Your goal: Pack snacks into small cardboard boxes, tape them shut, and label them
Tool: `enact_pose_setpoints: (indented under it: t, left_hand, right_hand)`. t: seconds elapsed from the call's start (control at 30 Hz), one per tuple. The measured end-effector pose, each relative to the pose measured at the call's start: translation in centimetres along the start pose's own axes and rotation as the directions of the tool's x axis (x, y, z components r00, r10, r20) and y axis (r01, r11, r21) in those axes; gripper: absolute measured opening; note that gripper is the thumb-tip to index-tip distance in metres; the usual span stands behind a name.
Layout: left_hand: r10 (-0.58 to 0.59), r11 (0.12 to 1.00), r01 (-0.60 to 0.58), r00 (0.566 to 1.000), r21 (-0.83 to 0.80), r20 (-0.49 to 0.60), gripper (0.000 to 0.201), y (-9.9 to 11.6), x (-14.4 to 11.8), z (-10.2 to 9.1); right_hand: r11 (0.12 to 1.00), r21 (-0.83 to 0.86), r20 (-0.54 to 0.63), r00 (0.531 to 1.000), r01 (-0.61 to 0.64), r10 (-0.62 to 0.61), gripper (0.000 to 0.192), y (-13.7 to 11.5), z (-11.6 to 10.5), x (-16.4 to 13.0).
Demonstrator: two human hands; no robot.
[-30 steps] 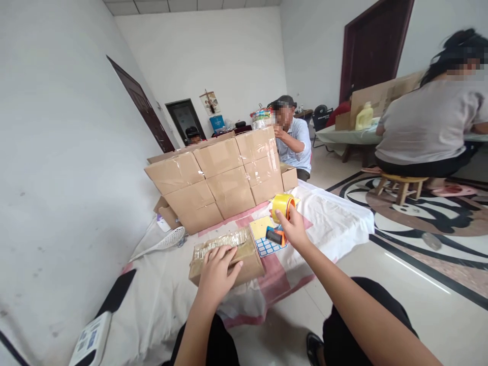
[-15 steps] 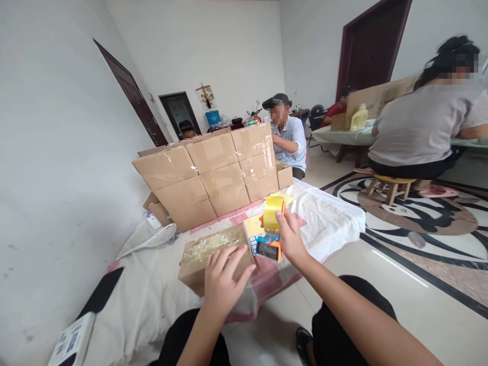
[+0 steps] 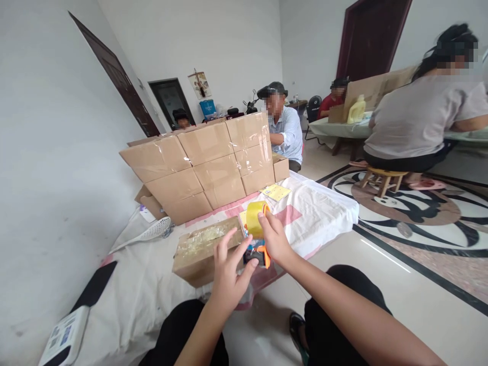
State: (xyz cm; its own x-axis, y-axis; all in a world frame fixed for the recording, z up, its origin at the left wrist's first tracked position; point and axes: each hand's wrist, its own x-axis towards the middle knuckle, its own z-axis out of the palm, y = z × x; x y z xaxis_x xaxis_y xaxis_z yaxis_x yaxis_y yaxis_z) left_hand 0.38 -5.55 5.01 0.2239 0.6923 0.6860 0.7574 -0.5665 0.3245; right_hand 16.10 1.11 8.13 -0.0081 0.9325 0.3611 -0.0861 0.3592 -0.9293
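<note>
My right hand [image 3: 276, 238] is closed around a tape dispenser with a roll of yellow tape [image 3: 256, 218] and an orange frame. The dispenser's dark front end [image 3: 254, 256] points down toward my left hand [image 3: 229, 269]. That hand is open, fingers spread, with the fingertips right by the dark end; whether they touch it I cannot tell. Behind my left hand lies a cardboard box [image 3: 198, 259] with crinkled clear tape across its top. A yellow printed sheet or booklet [image 3: 243, 219] is partly hidden behind the tape roll.
A wall of stacked cardboard boxes [image 3: 213, 168] stands across the cloth-covered table [image 3: 316, 208]. Left of the taped box are a white mesh-headed racket [image 3: 152, 231] and a white device [image 3: 64, 335]. A person in a light-blue shirt [image 3: 287, 134] sits beyond the boxes; others sit farther off.
My right hand has brought the tape dispenser left, close to my left hand. My left hand's fingers have risen toward the dispenser's dark end. The view has shifted slightly.
</note>
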Motion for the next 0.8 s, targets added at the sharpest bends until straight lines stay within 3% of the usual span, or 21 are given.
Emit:
enact_pose_setpoints:
  t: [0.07,0.17,0.3,0.37,0.47,0.57,0.67,0.8]
  left_hand:
    - [-0.098,0.980,0.110,0.992,-0.165,0.076,0.050,0.1,-0.2,0.4]
    - [-0.154,0.914,0.201,0.975,-0.353,0.158,0.050,0.1,-0.3,1.0]
    - [-0.267,0.839,0.306,0.952,-0.450,0.150,0.045,0.0,-0.2,1.4]
    - [-0.276,0.841,0.308,0.951,-0.444,0.137,0.045,-0.1,-0.1,1.3]
    - [-0.173,0.896,0.189,0.982,-0.401,0.076,0.041,-0.3,0.0,0.6]
    - [0.005,0.954,-0.014,1.000,-0.298,-0.029,0.033,-0.7,0.0,-0.6]
    - [0.166,0.975,-0.175,0.984,-0.137,-0.068,0.023,-1.1,0.1,-1.6]
    - [0.250,0.965,-0.255,0.965,-0.060,-0.077,0.019,-1.0,0.4,-2.0]
  right_hand:
    - [1.000,-0.010,-0.012,1.000,0.006,-0.006,0.044,-0.2,0.1,-0.1]
    - [0.999,-0.042,0.014,1.000,0.024,-0.023,0.043,-0.4,0.2,-0.4]
    - [0.994,-0.102,0.074,0.996,0.047,-0.040,0.041,-0.8,0.7,-1.1]
    - [0.995,-0.090,0.096,0.995,0.048,-0.039,0.042,-1.0,0.9,-1.4]
    - [1.000,-0.028,0.068,0.998,0.013,-0.011,0.044,-1.3,1.1,-1.6]
    - [0.999,0.030,0.023,0.999,-0.030,0.030,0.045,-1.2,1.0,-1.3]
    - [0.997,0.033,0.005,0.998,-0.064,0.064,0.047,-0.9,0.7,-1.1]
    - [0.997,-0.015,0.029,0.997,-0.070,0.071,0.047,-0.6,0.6,-1.2]
